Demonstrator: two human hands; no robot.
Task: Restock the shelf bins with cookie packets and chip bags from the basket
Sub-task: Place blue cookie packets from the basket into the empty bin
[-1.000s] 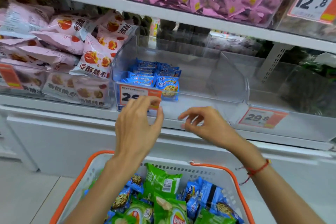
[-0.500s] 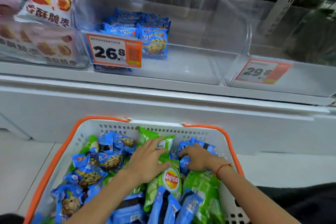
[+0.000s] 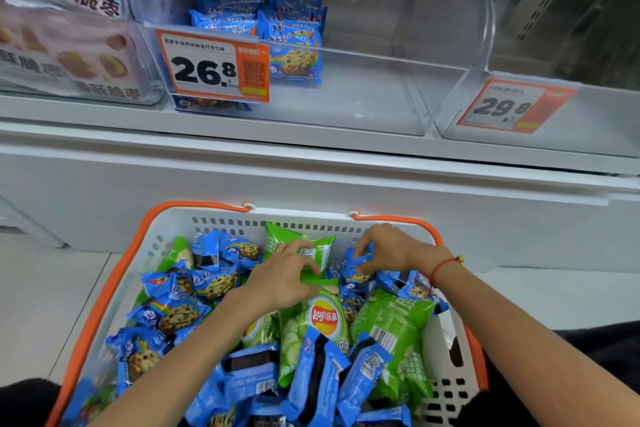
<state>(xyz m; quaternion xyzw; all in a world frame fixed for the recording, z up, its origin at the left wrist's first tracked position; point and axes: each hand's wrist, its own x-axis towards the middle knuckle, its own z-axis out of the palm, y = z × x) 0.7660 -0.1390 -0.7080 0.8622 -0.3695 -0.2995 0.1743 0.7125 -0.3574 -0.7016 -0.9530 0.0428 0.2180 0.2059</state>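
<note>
Head view: in the lower half of the frame a white perforated plastic basket with orange rim and handles sits on the pale floor, heaped with blue cookie packets and green chip bags. The left hand reaches into the middle of the pile, its fingers pinching the edge of a green chip bag standing against the far wall. The right hand, a red string bracelet at its wrist, curls its fingers round a small blue cookie packet just right of that bag. In the upper half, a clear plastic shelf bin holds a few blue cookie packets at its back left, behind an orange price tag reading 26.8. At upper right, a neighbouring clear bin carries a tag reading 29.8. At upper left, pink snack bags fill another bin.
</note>
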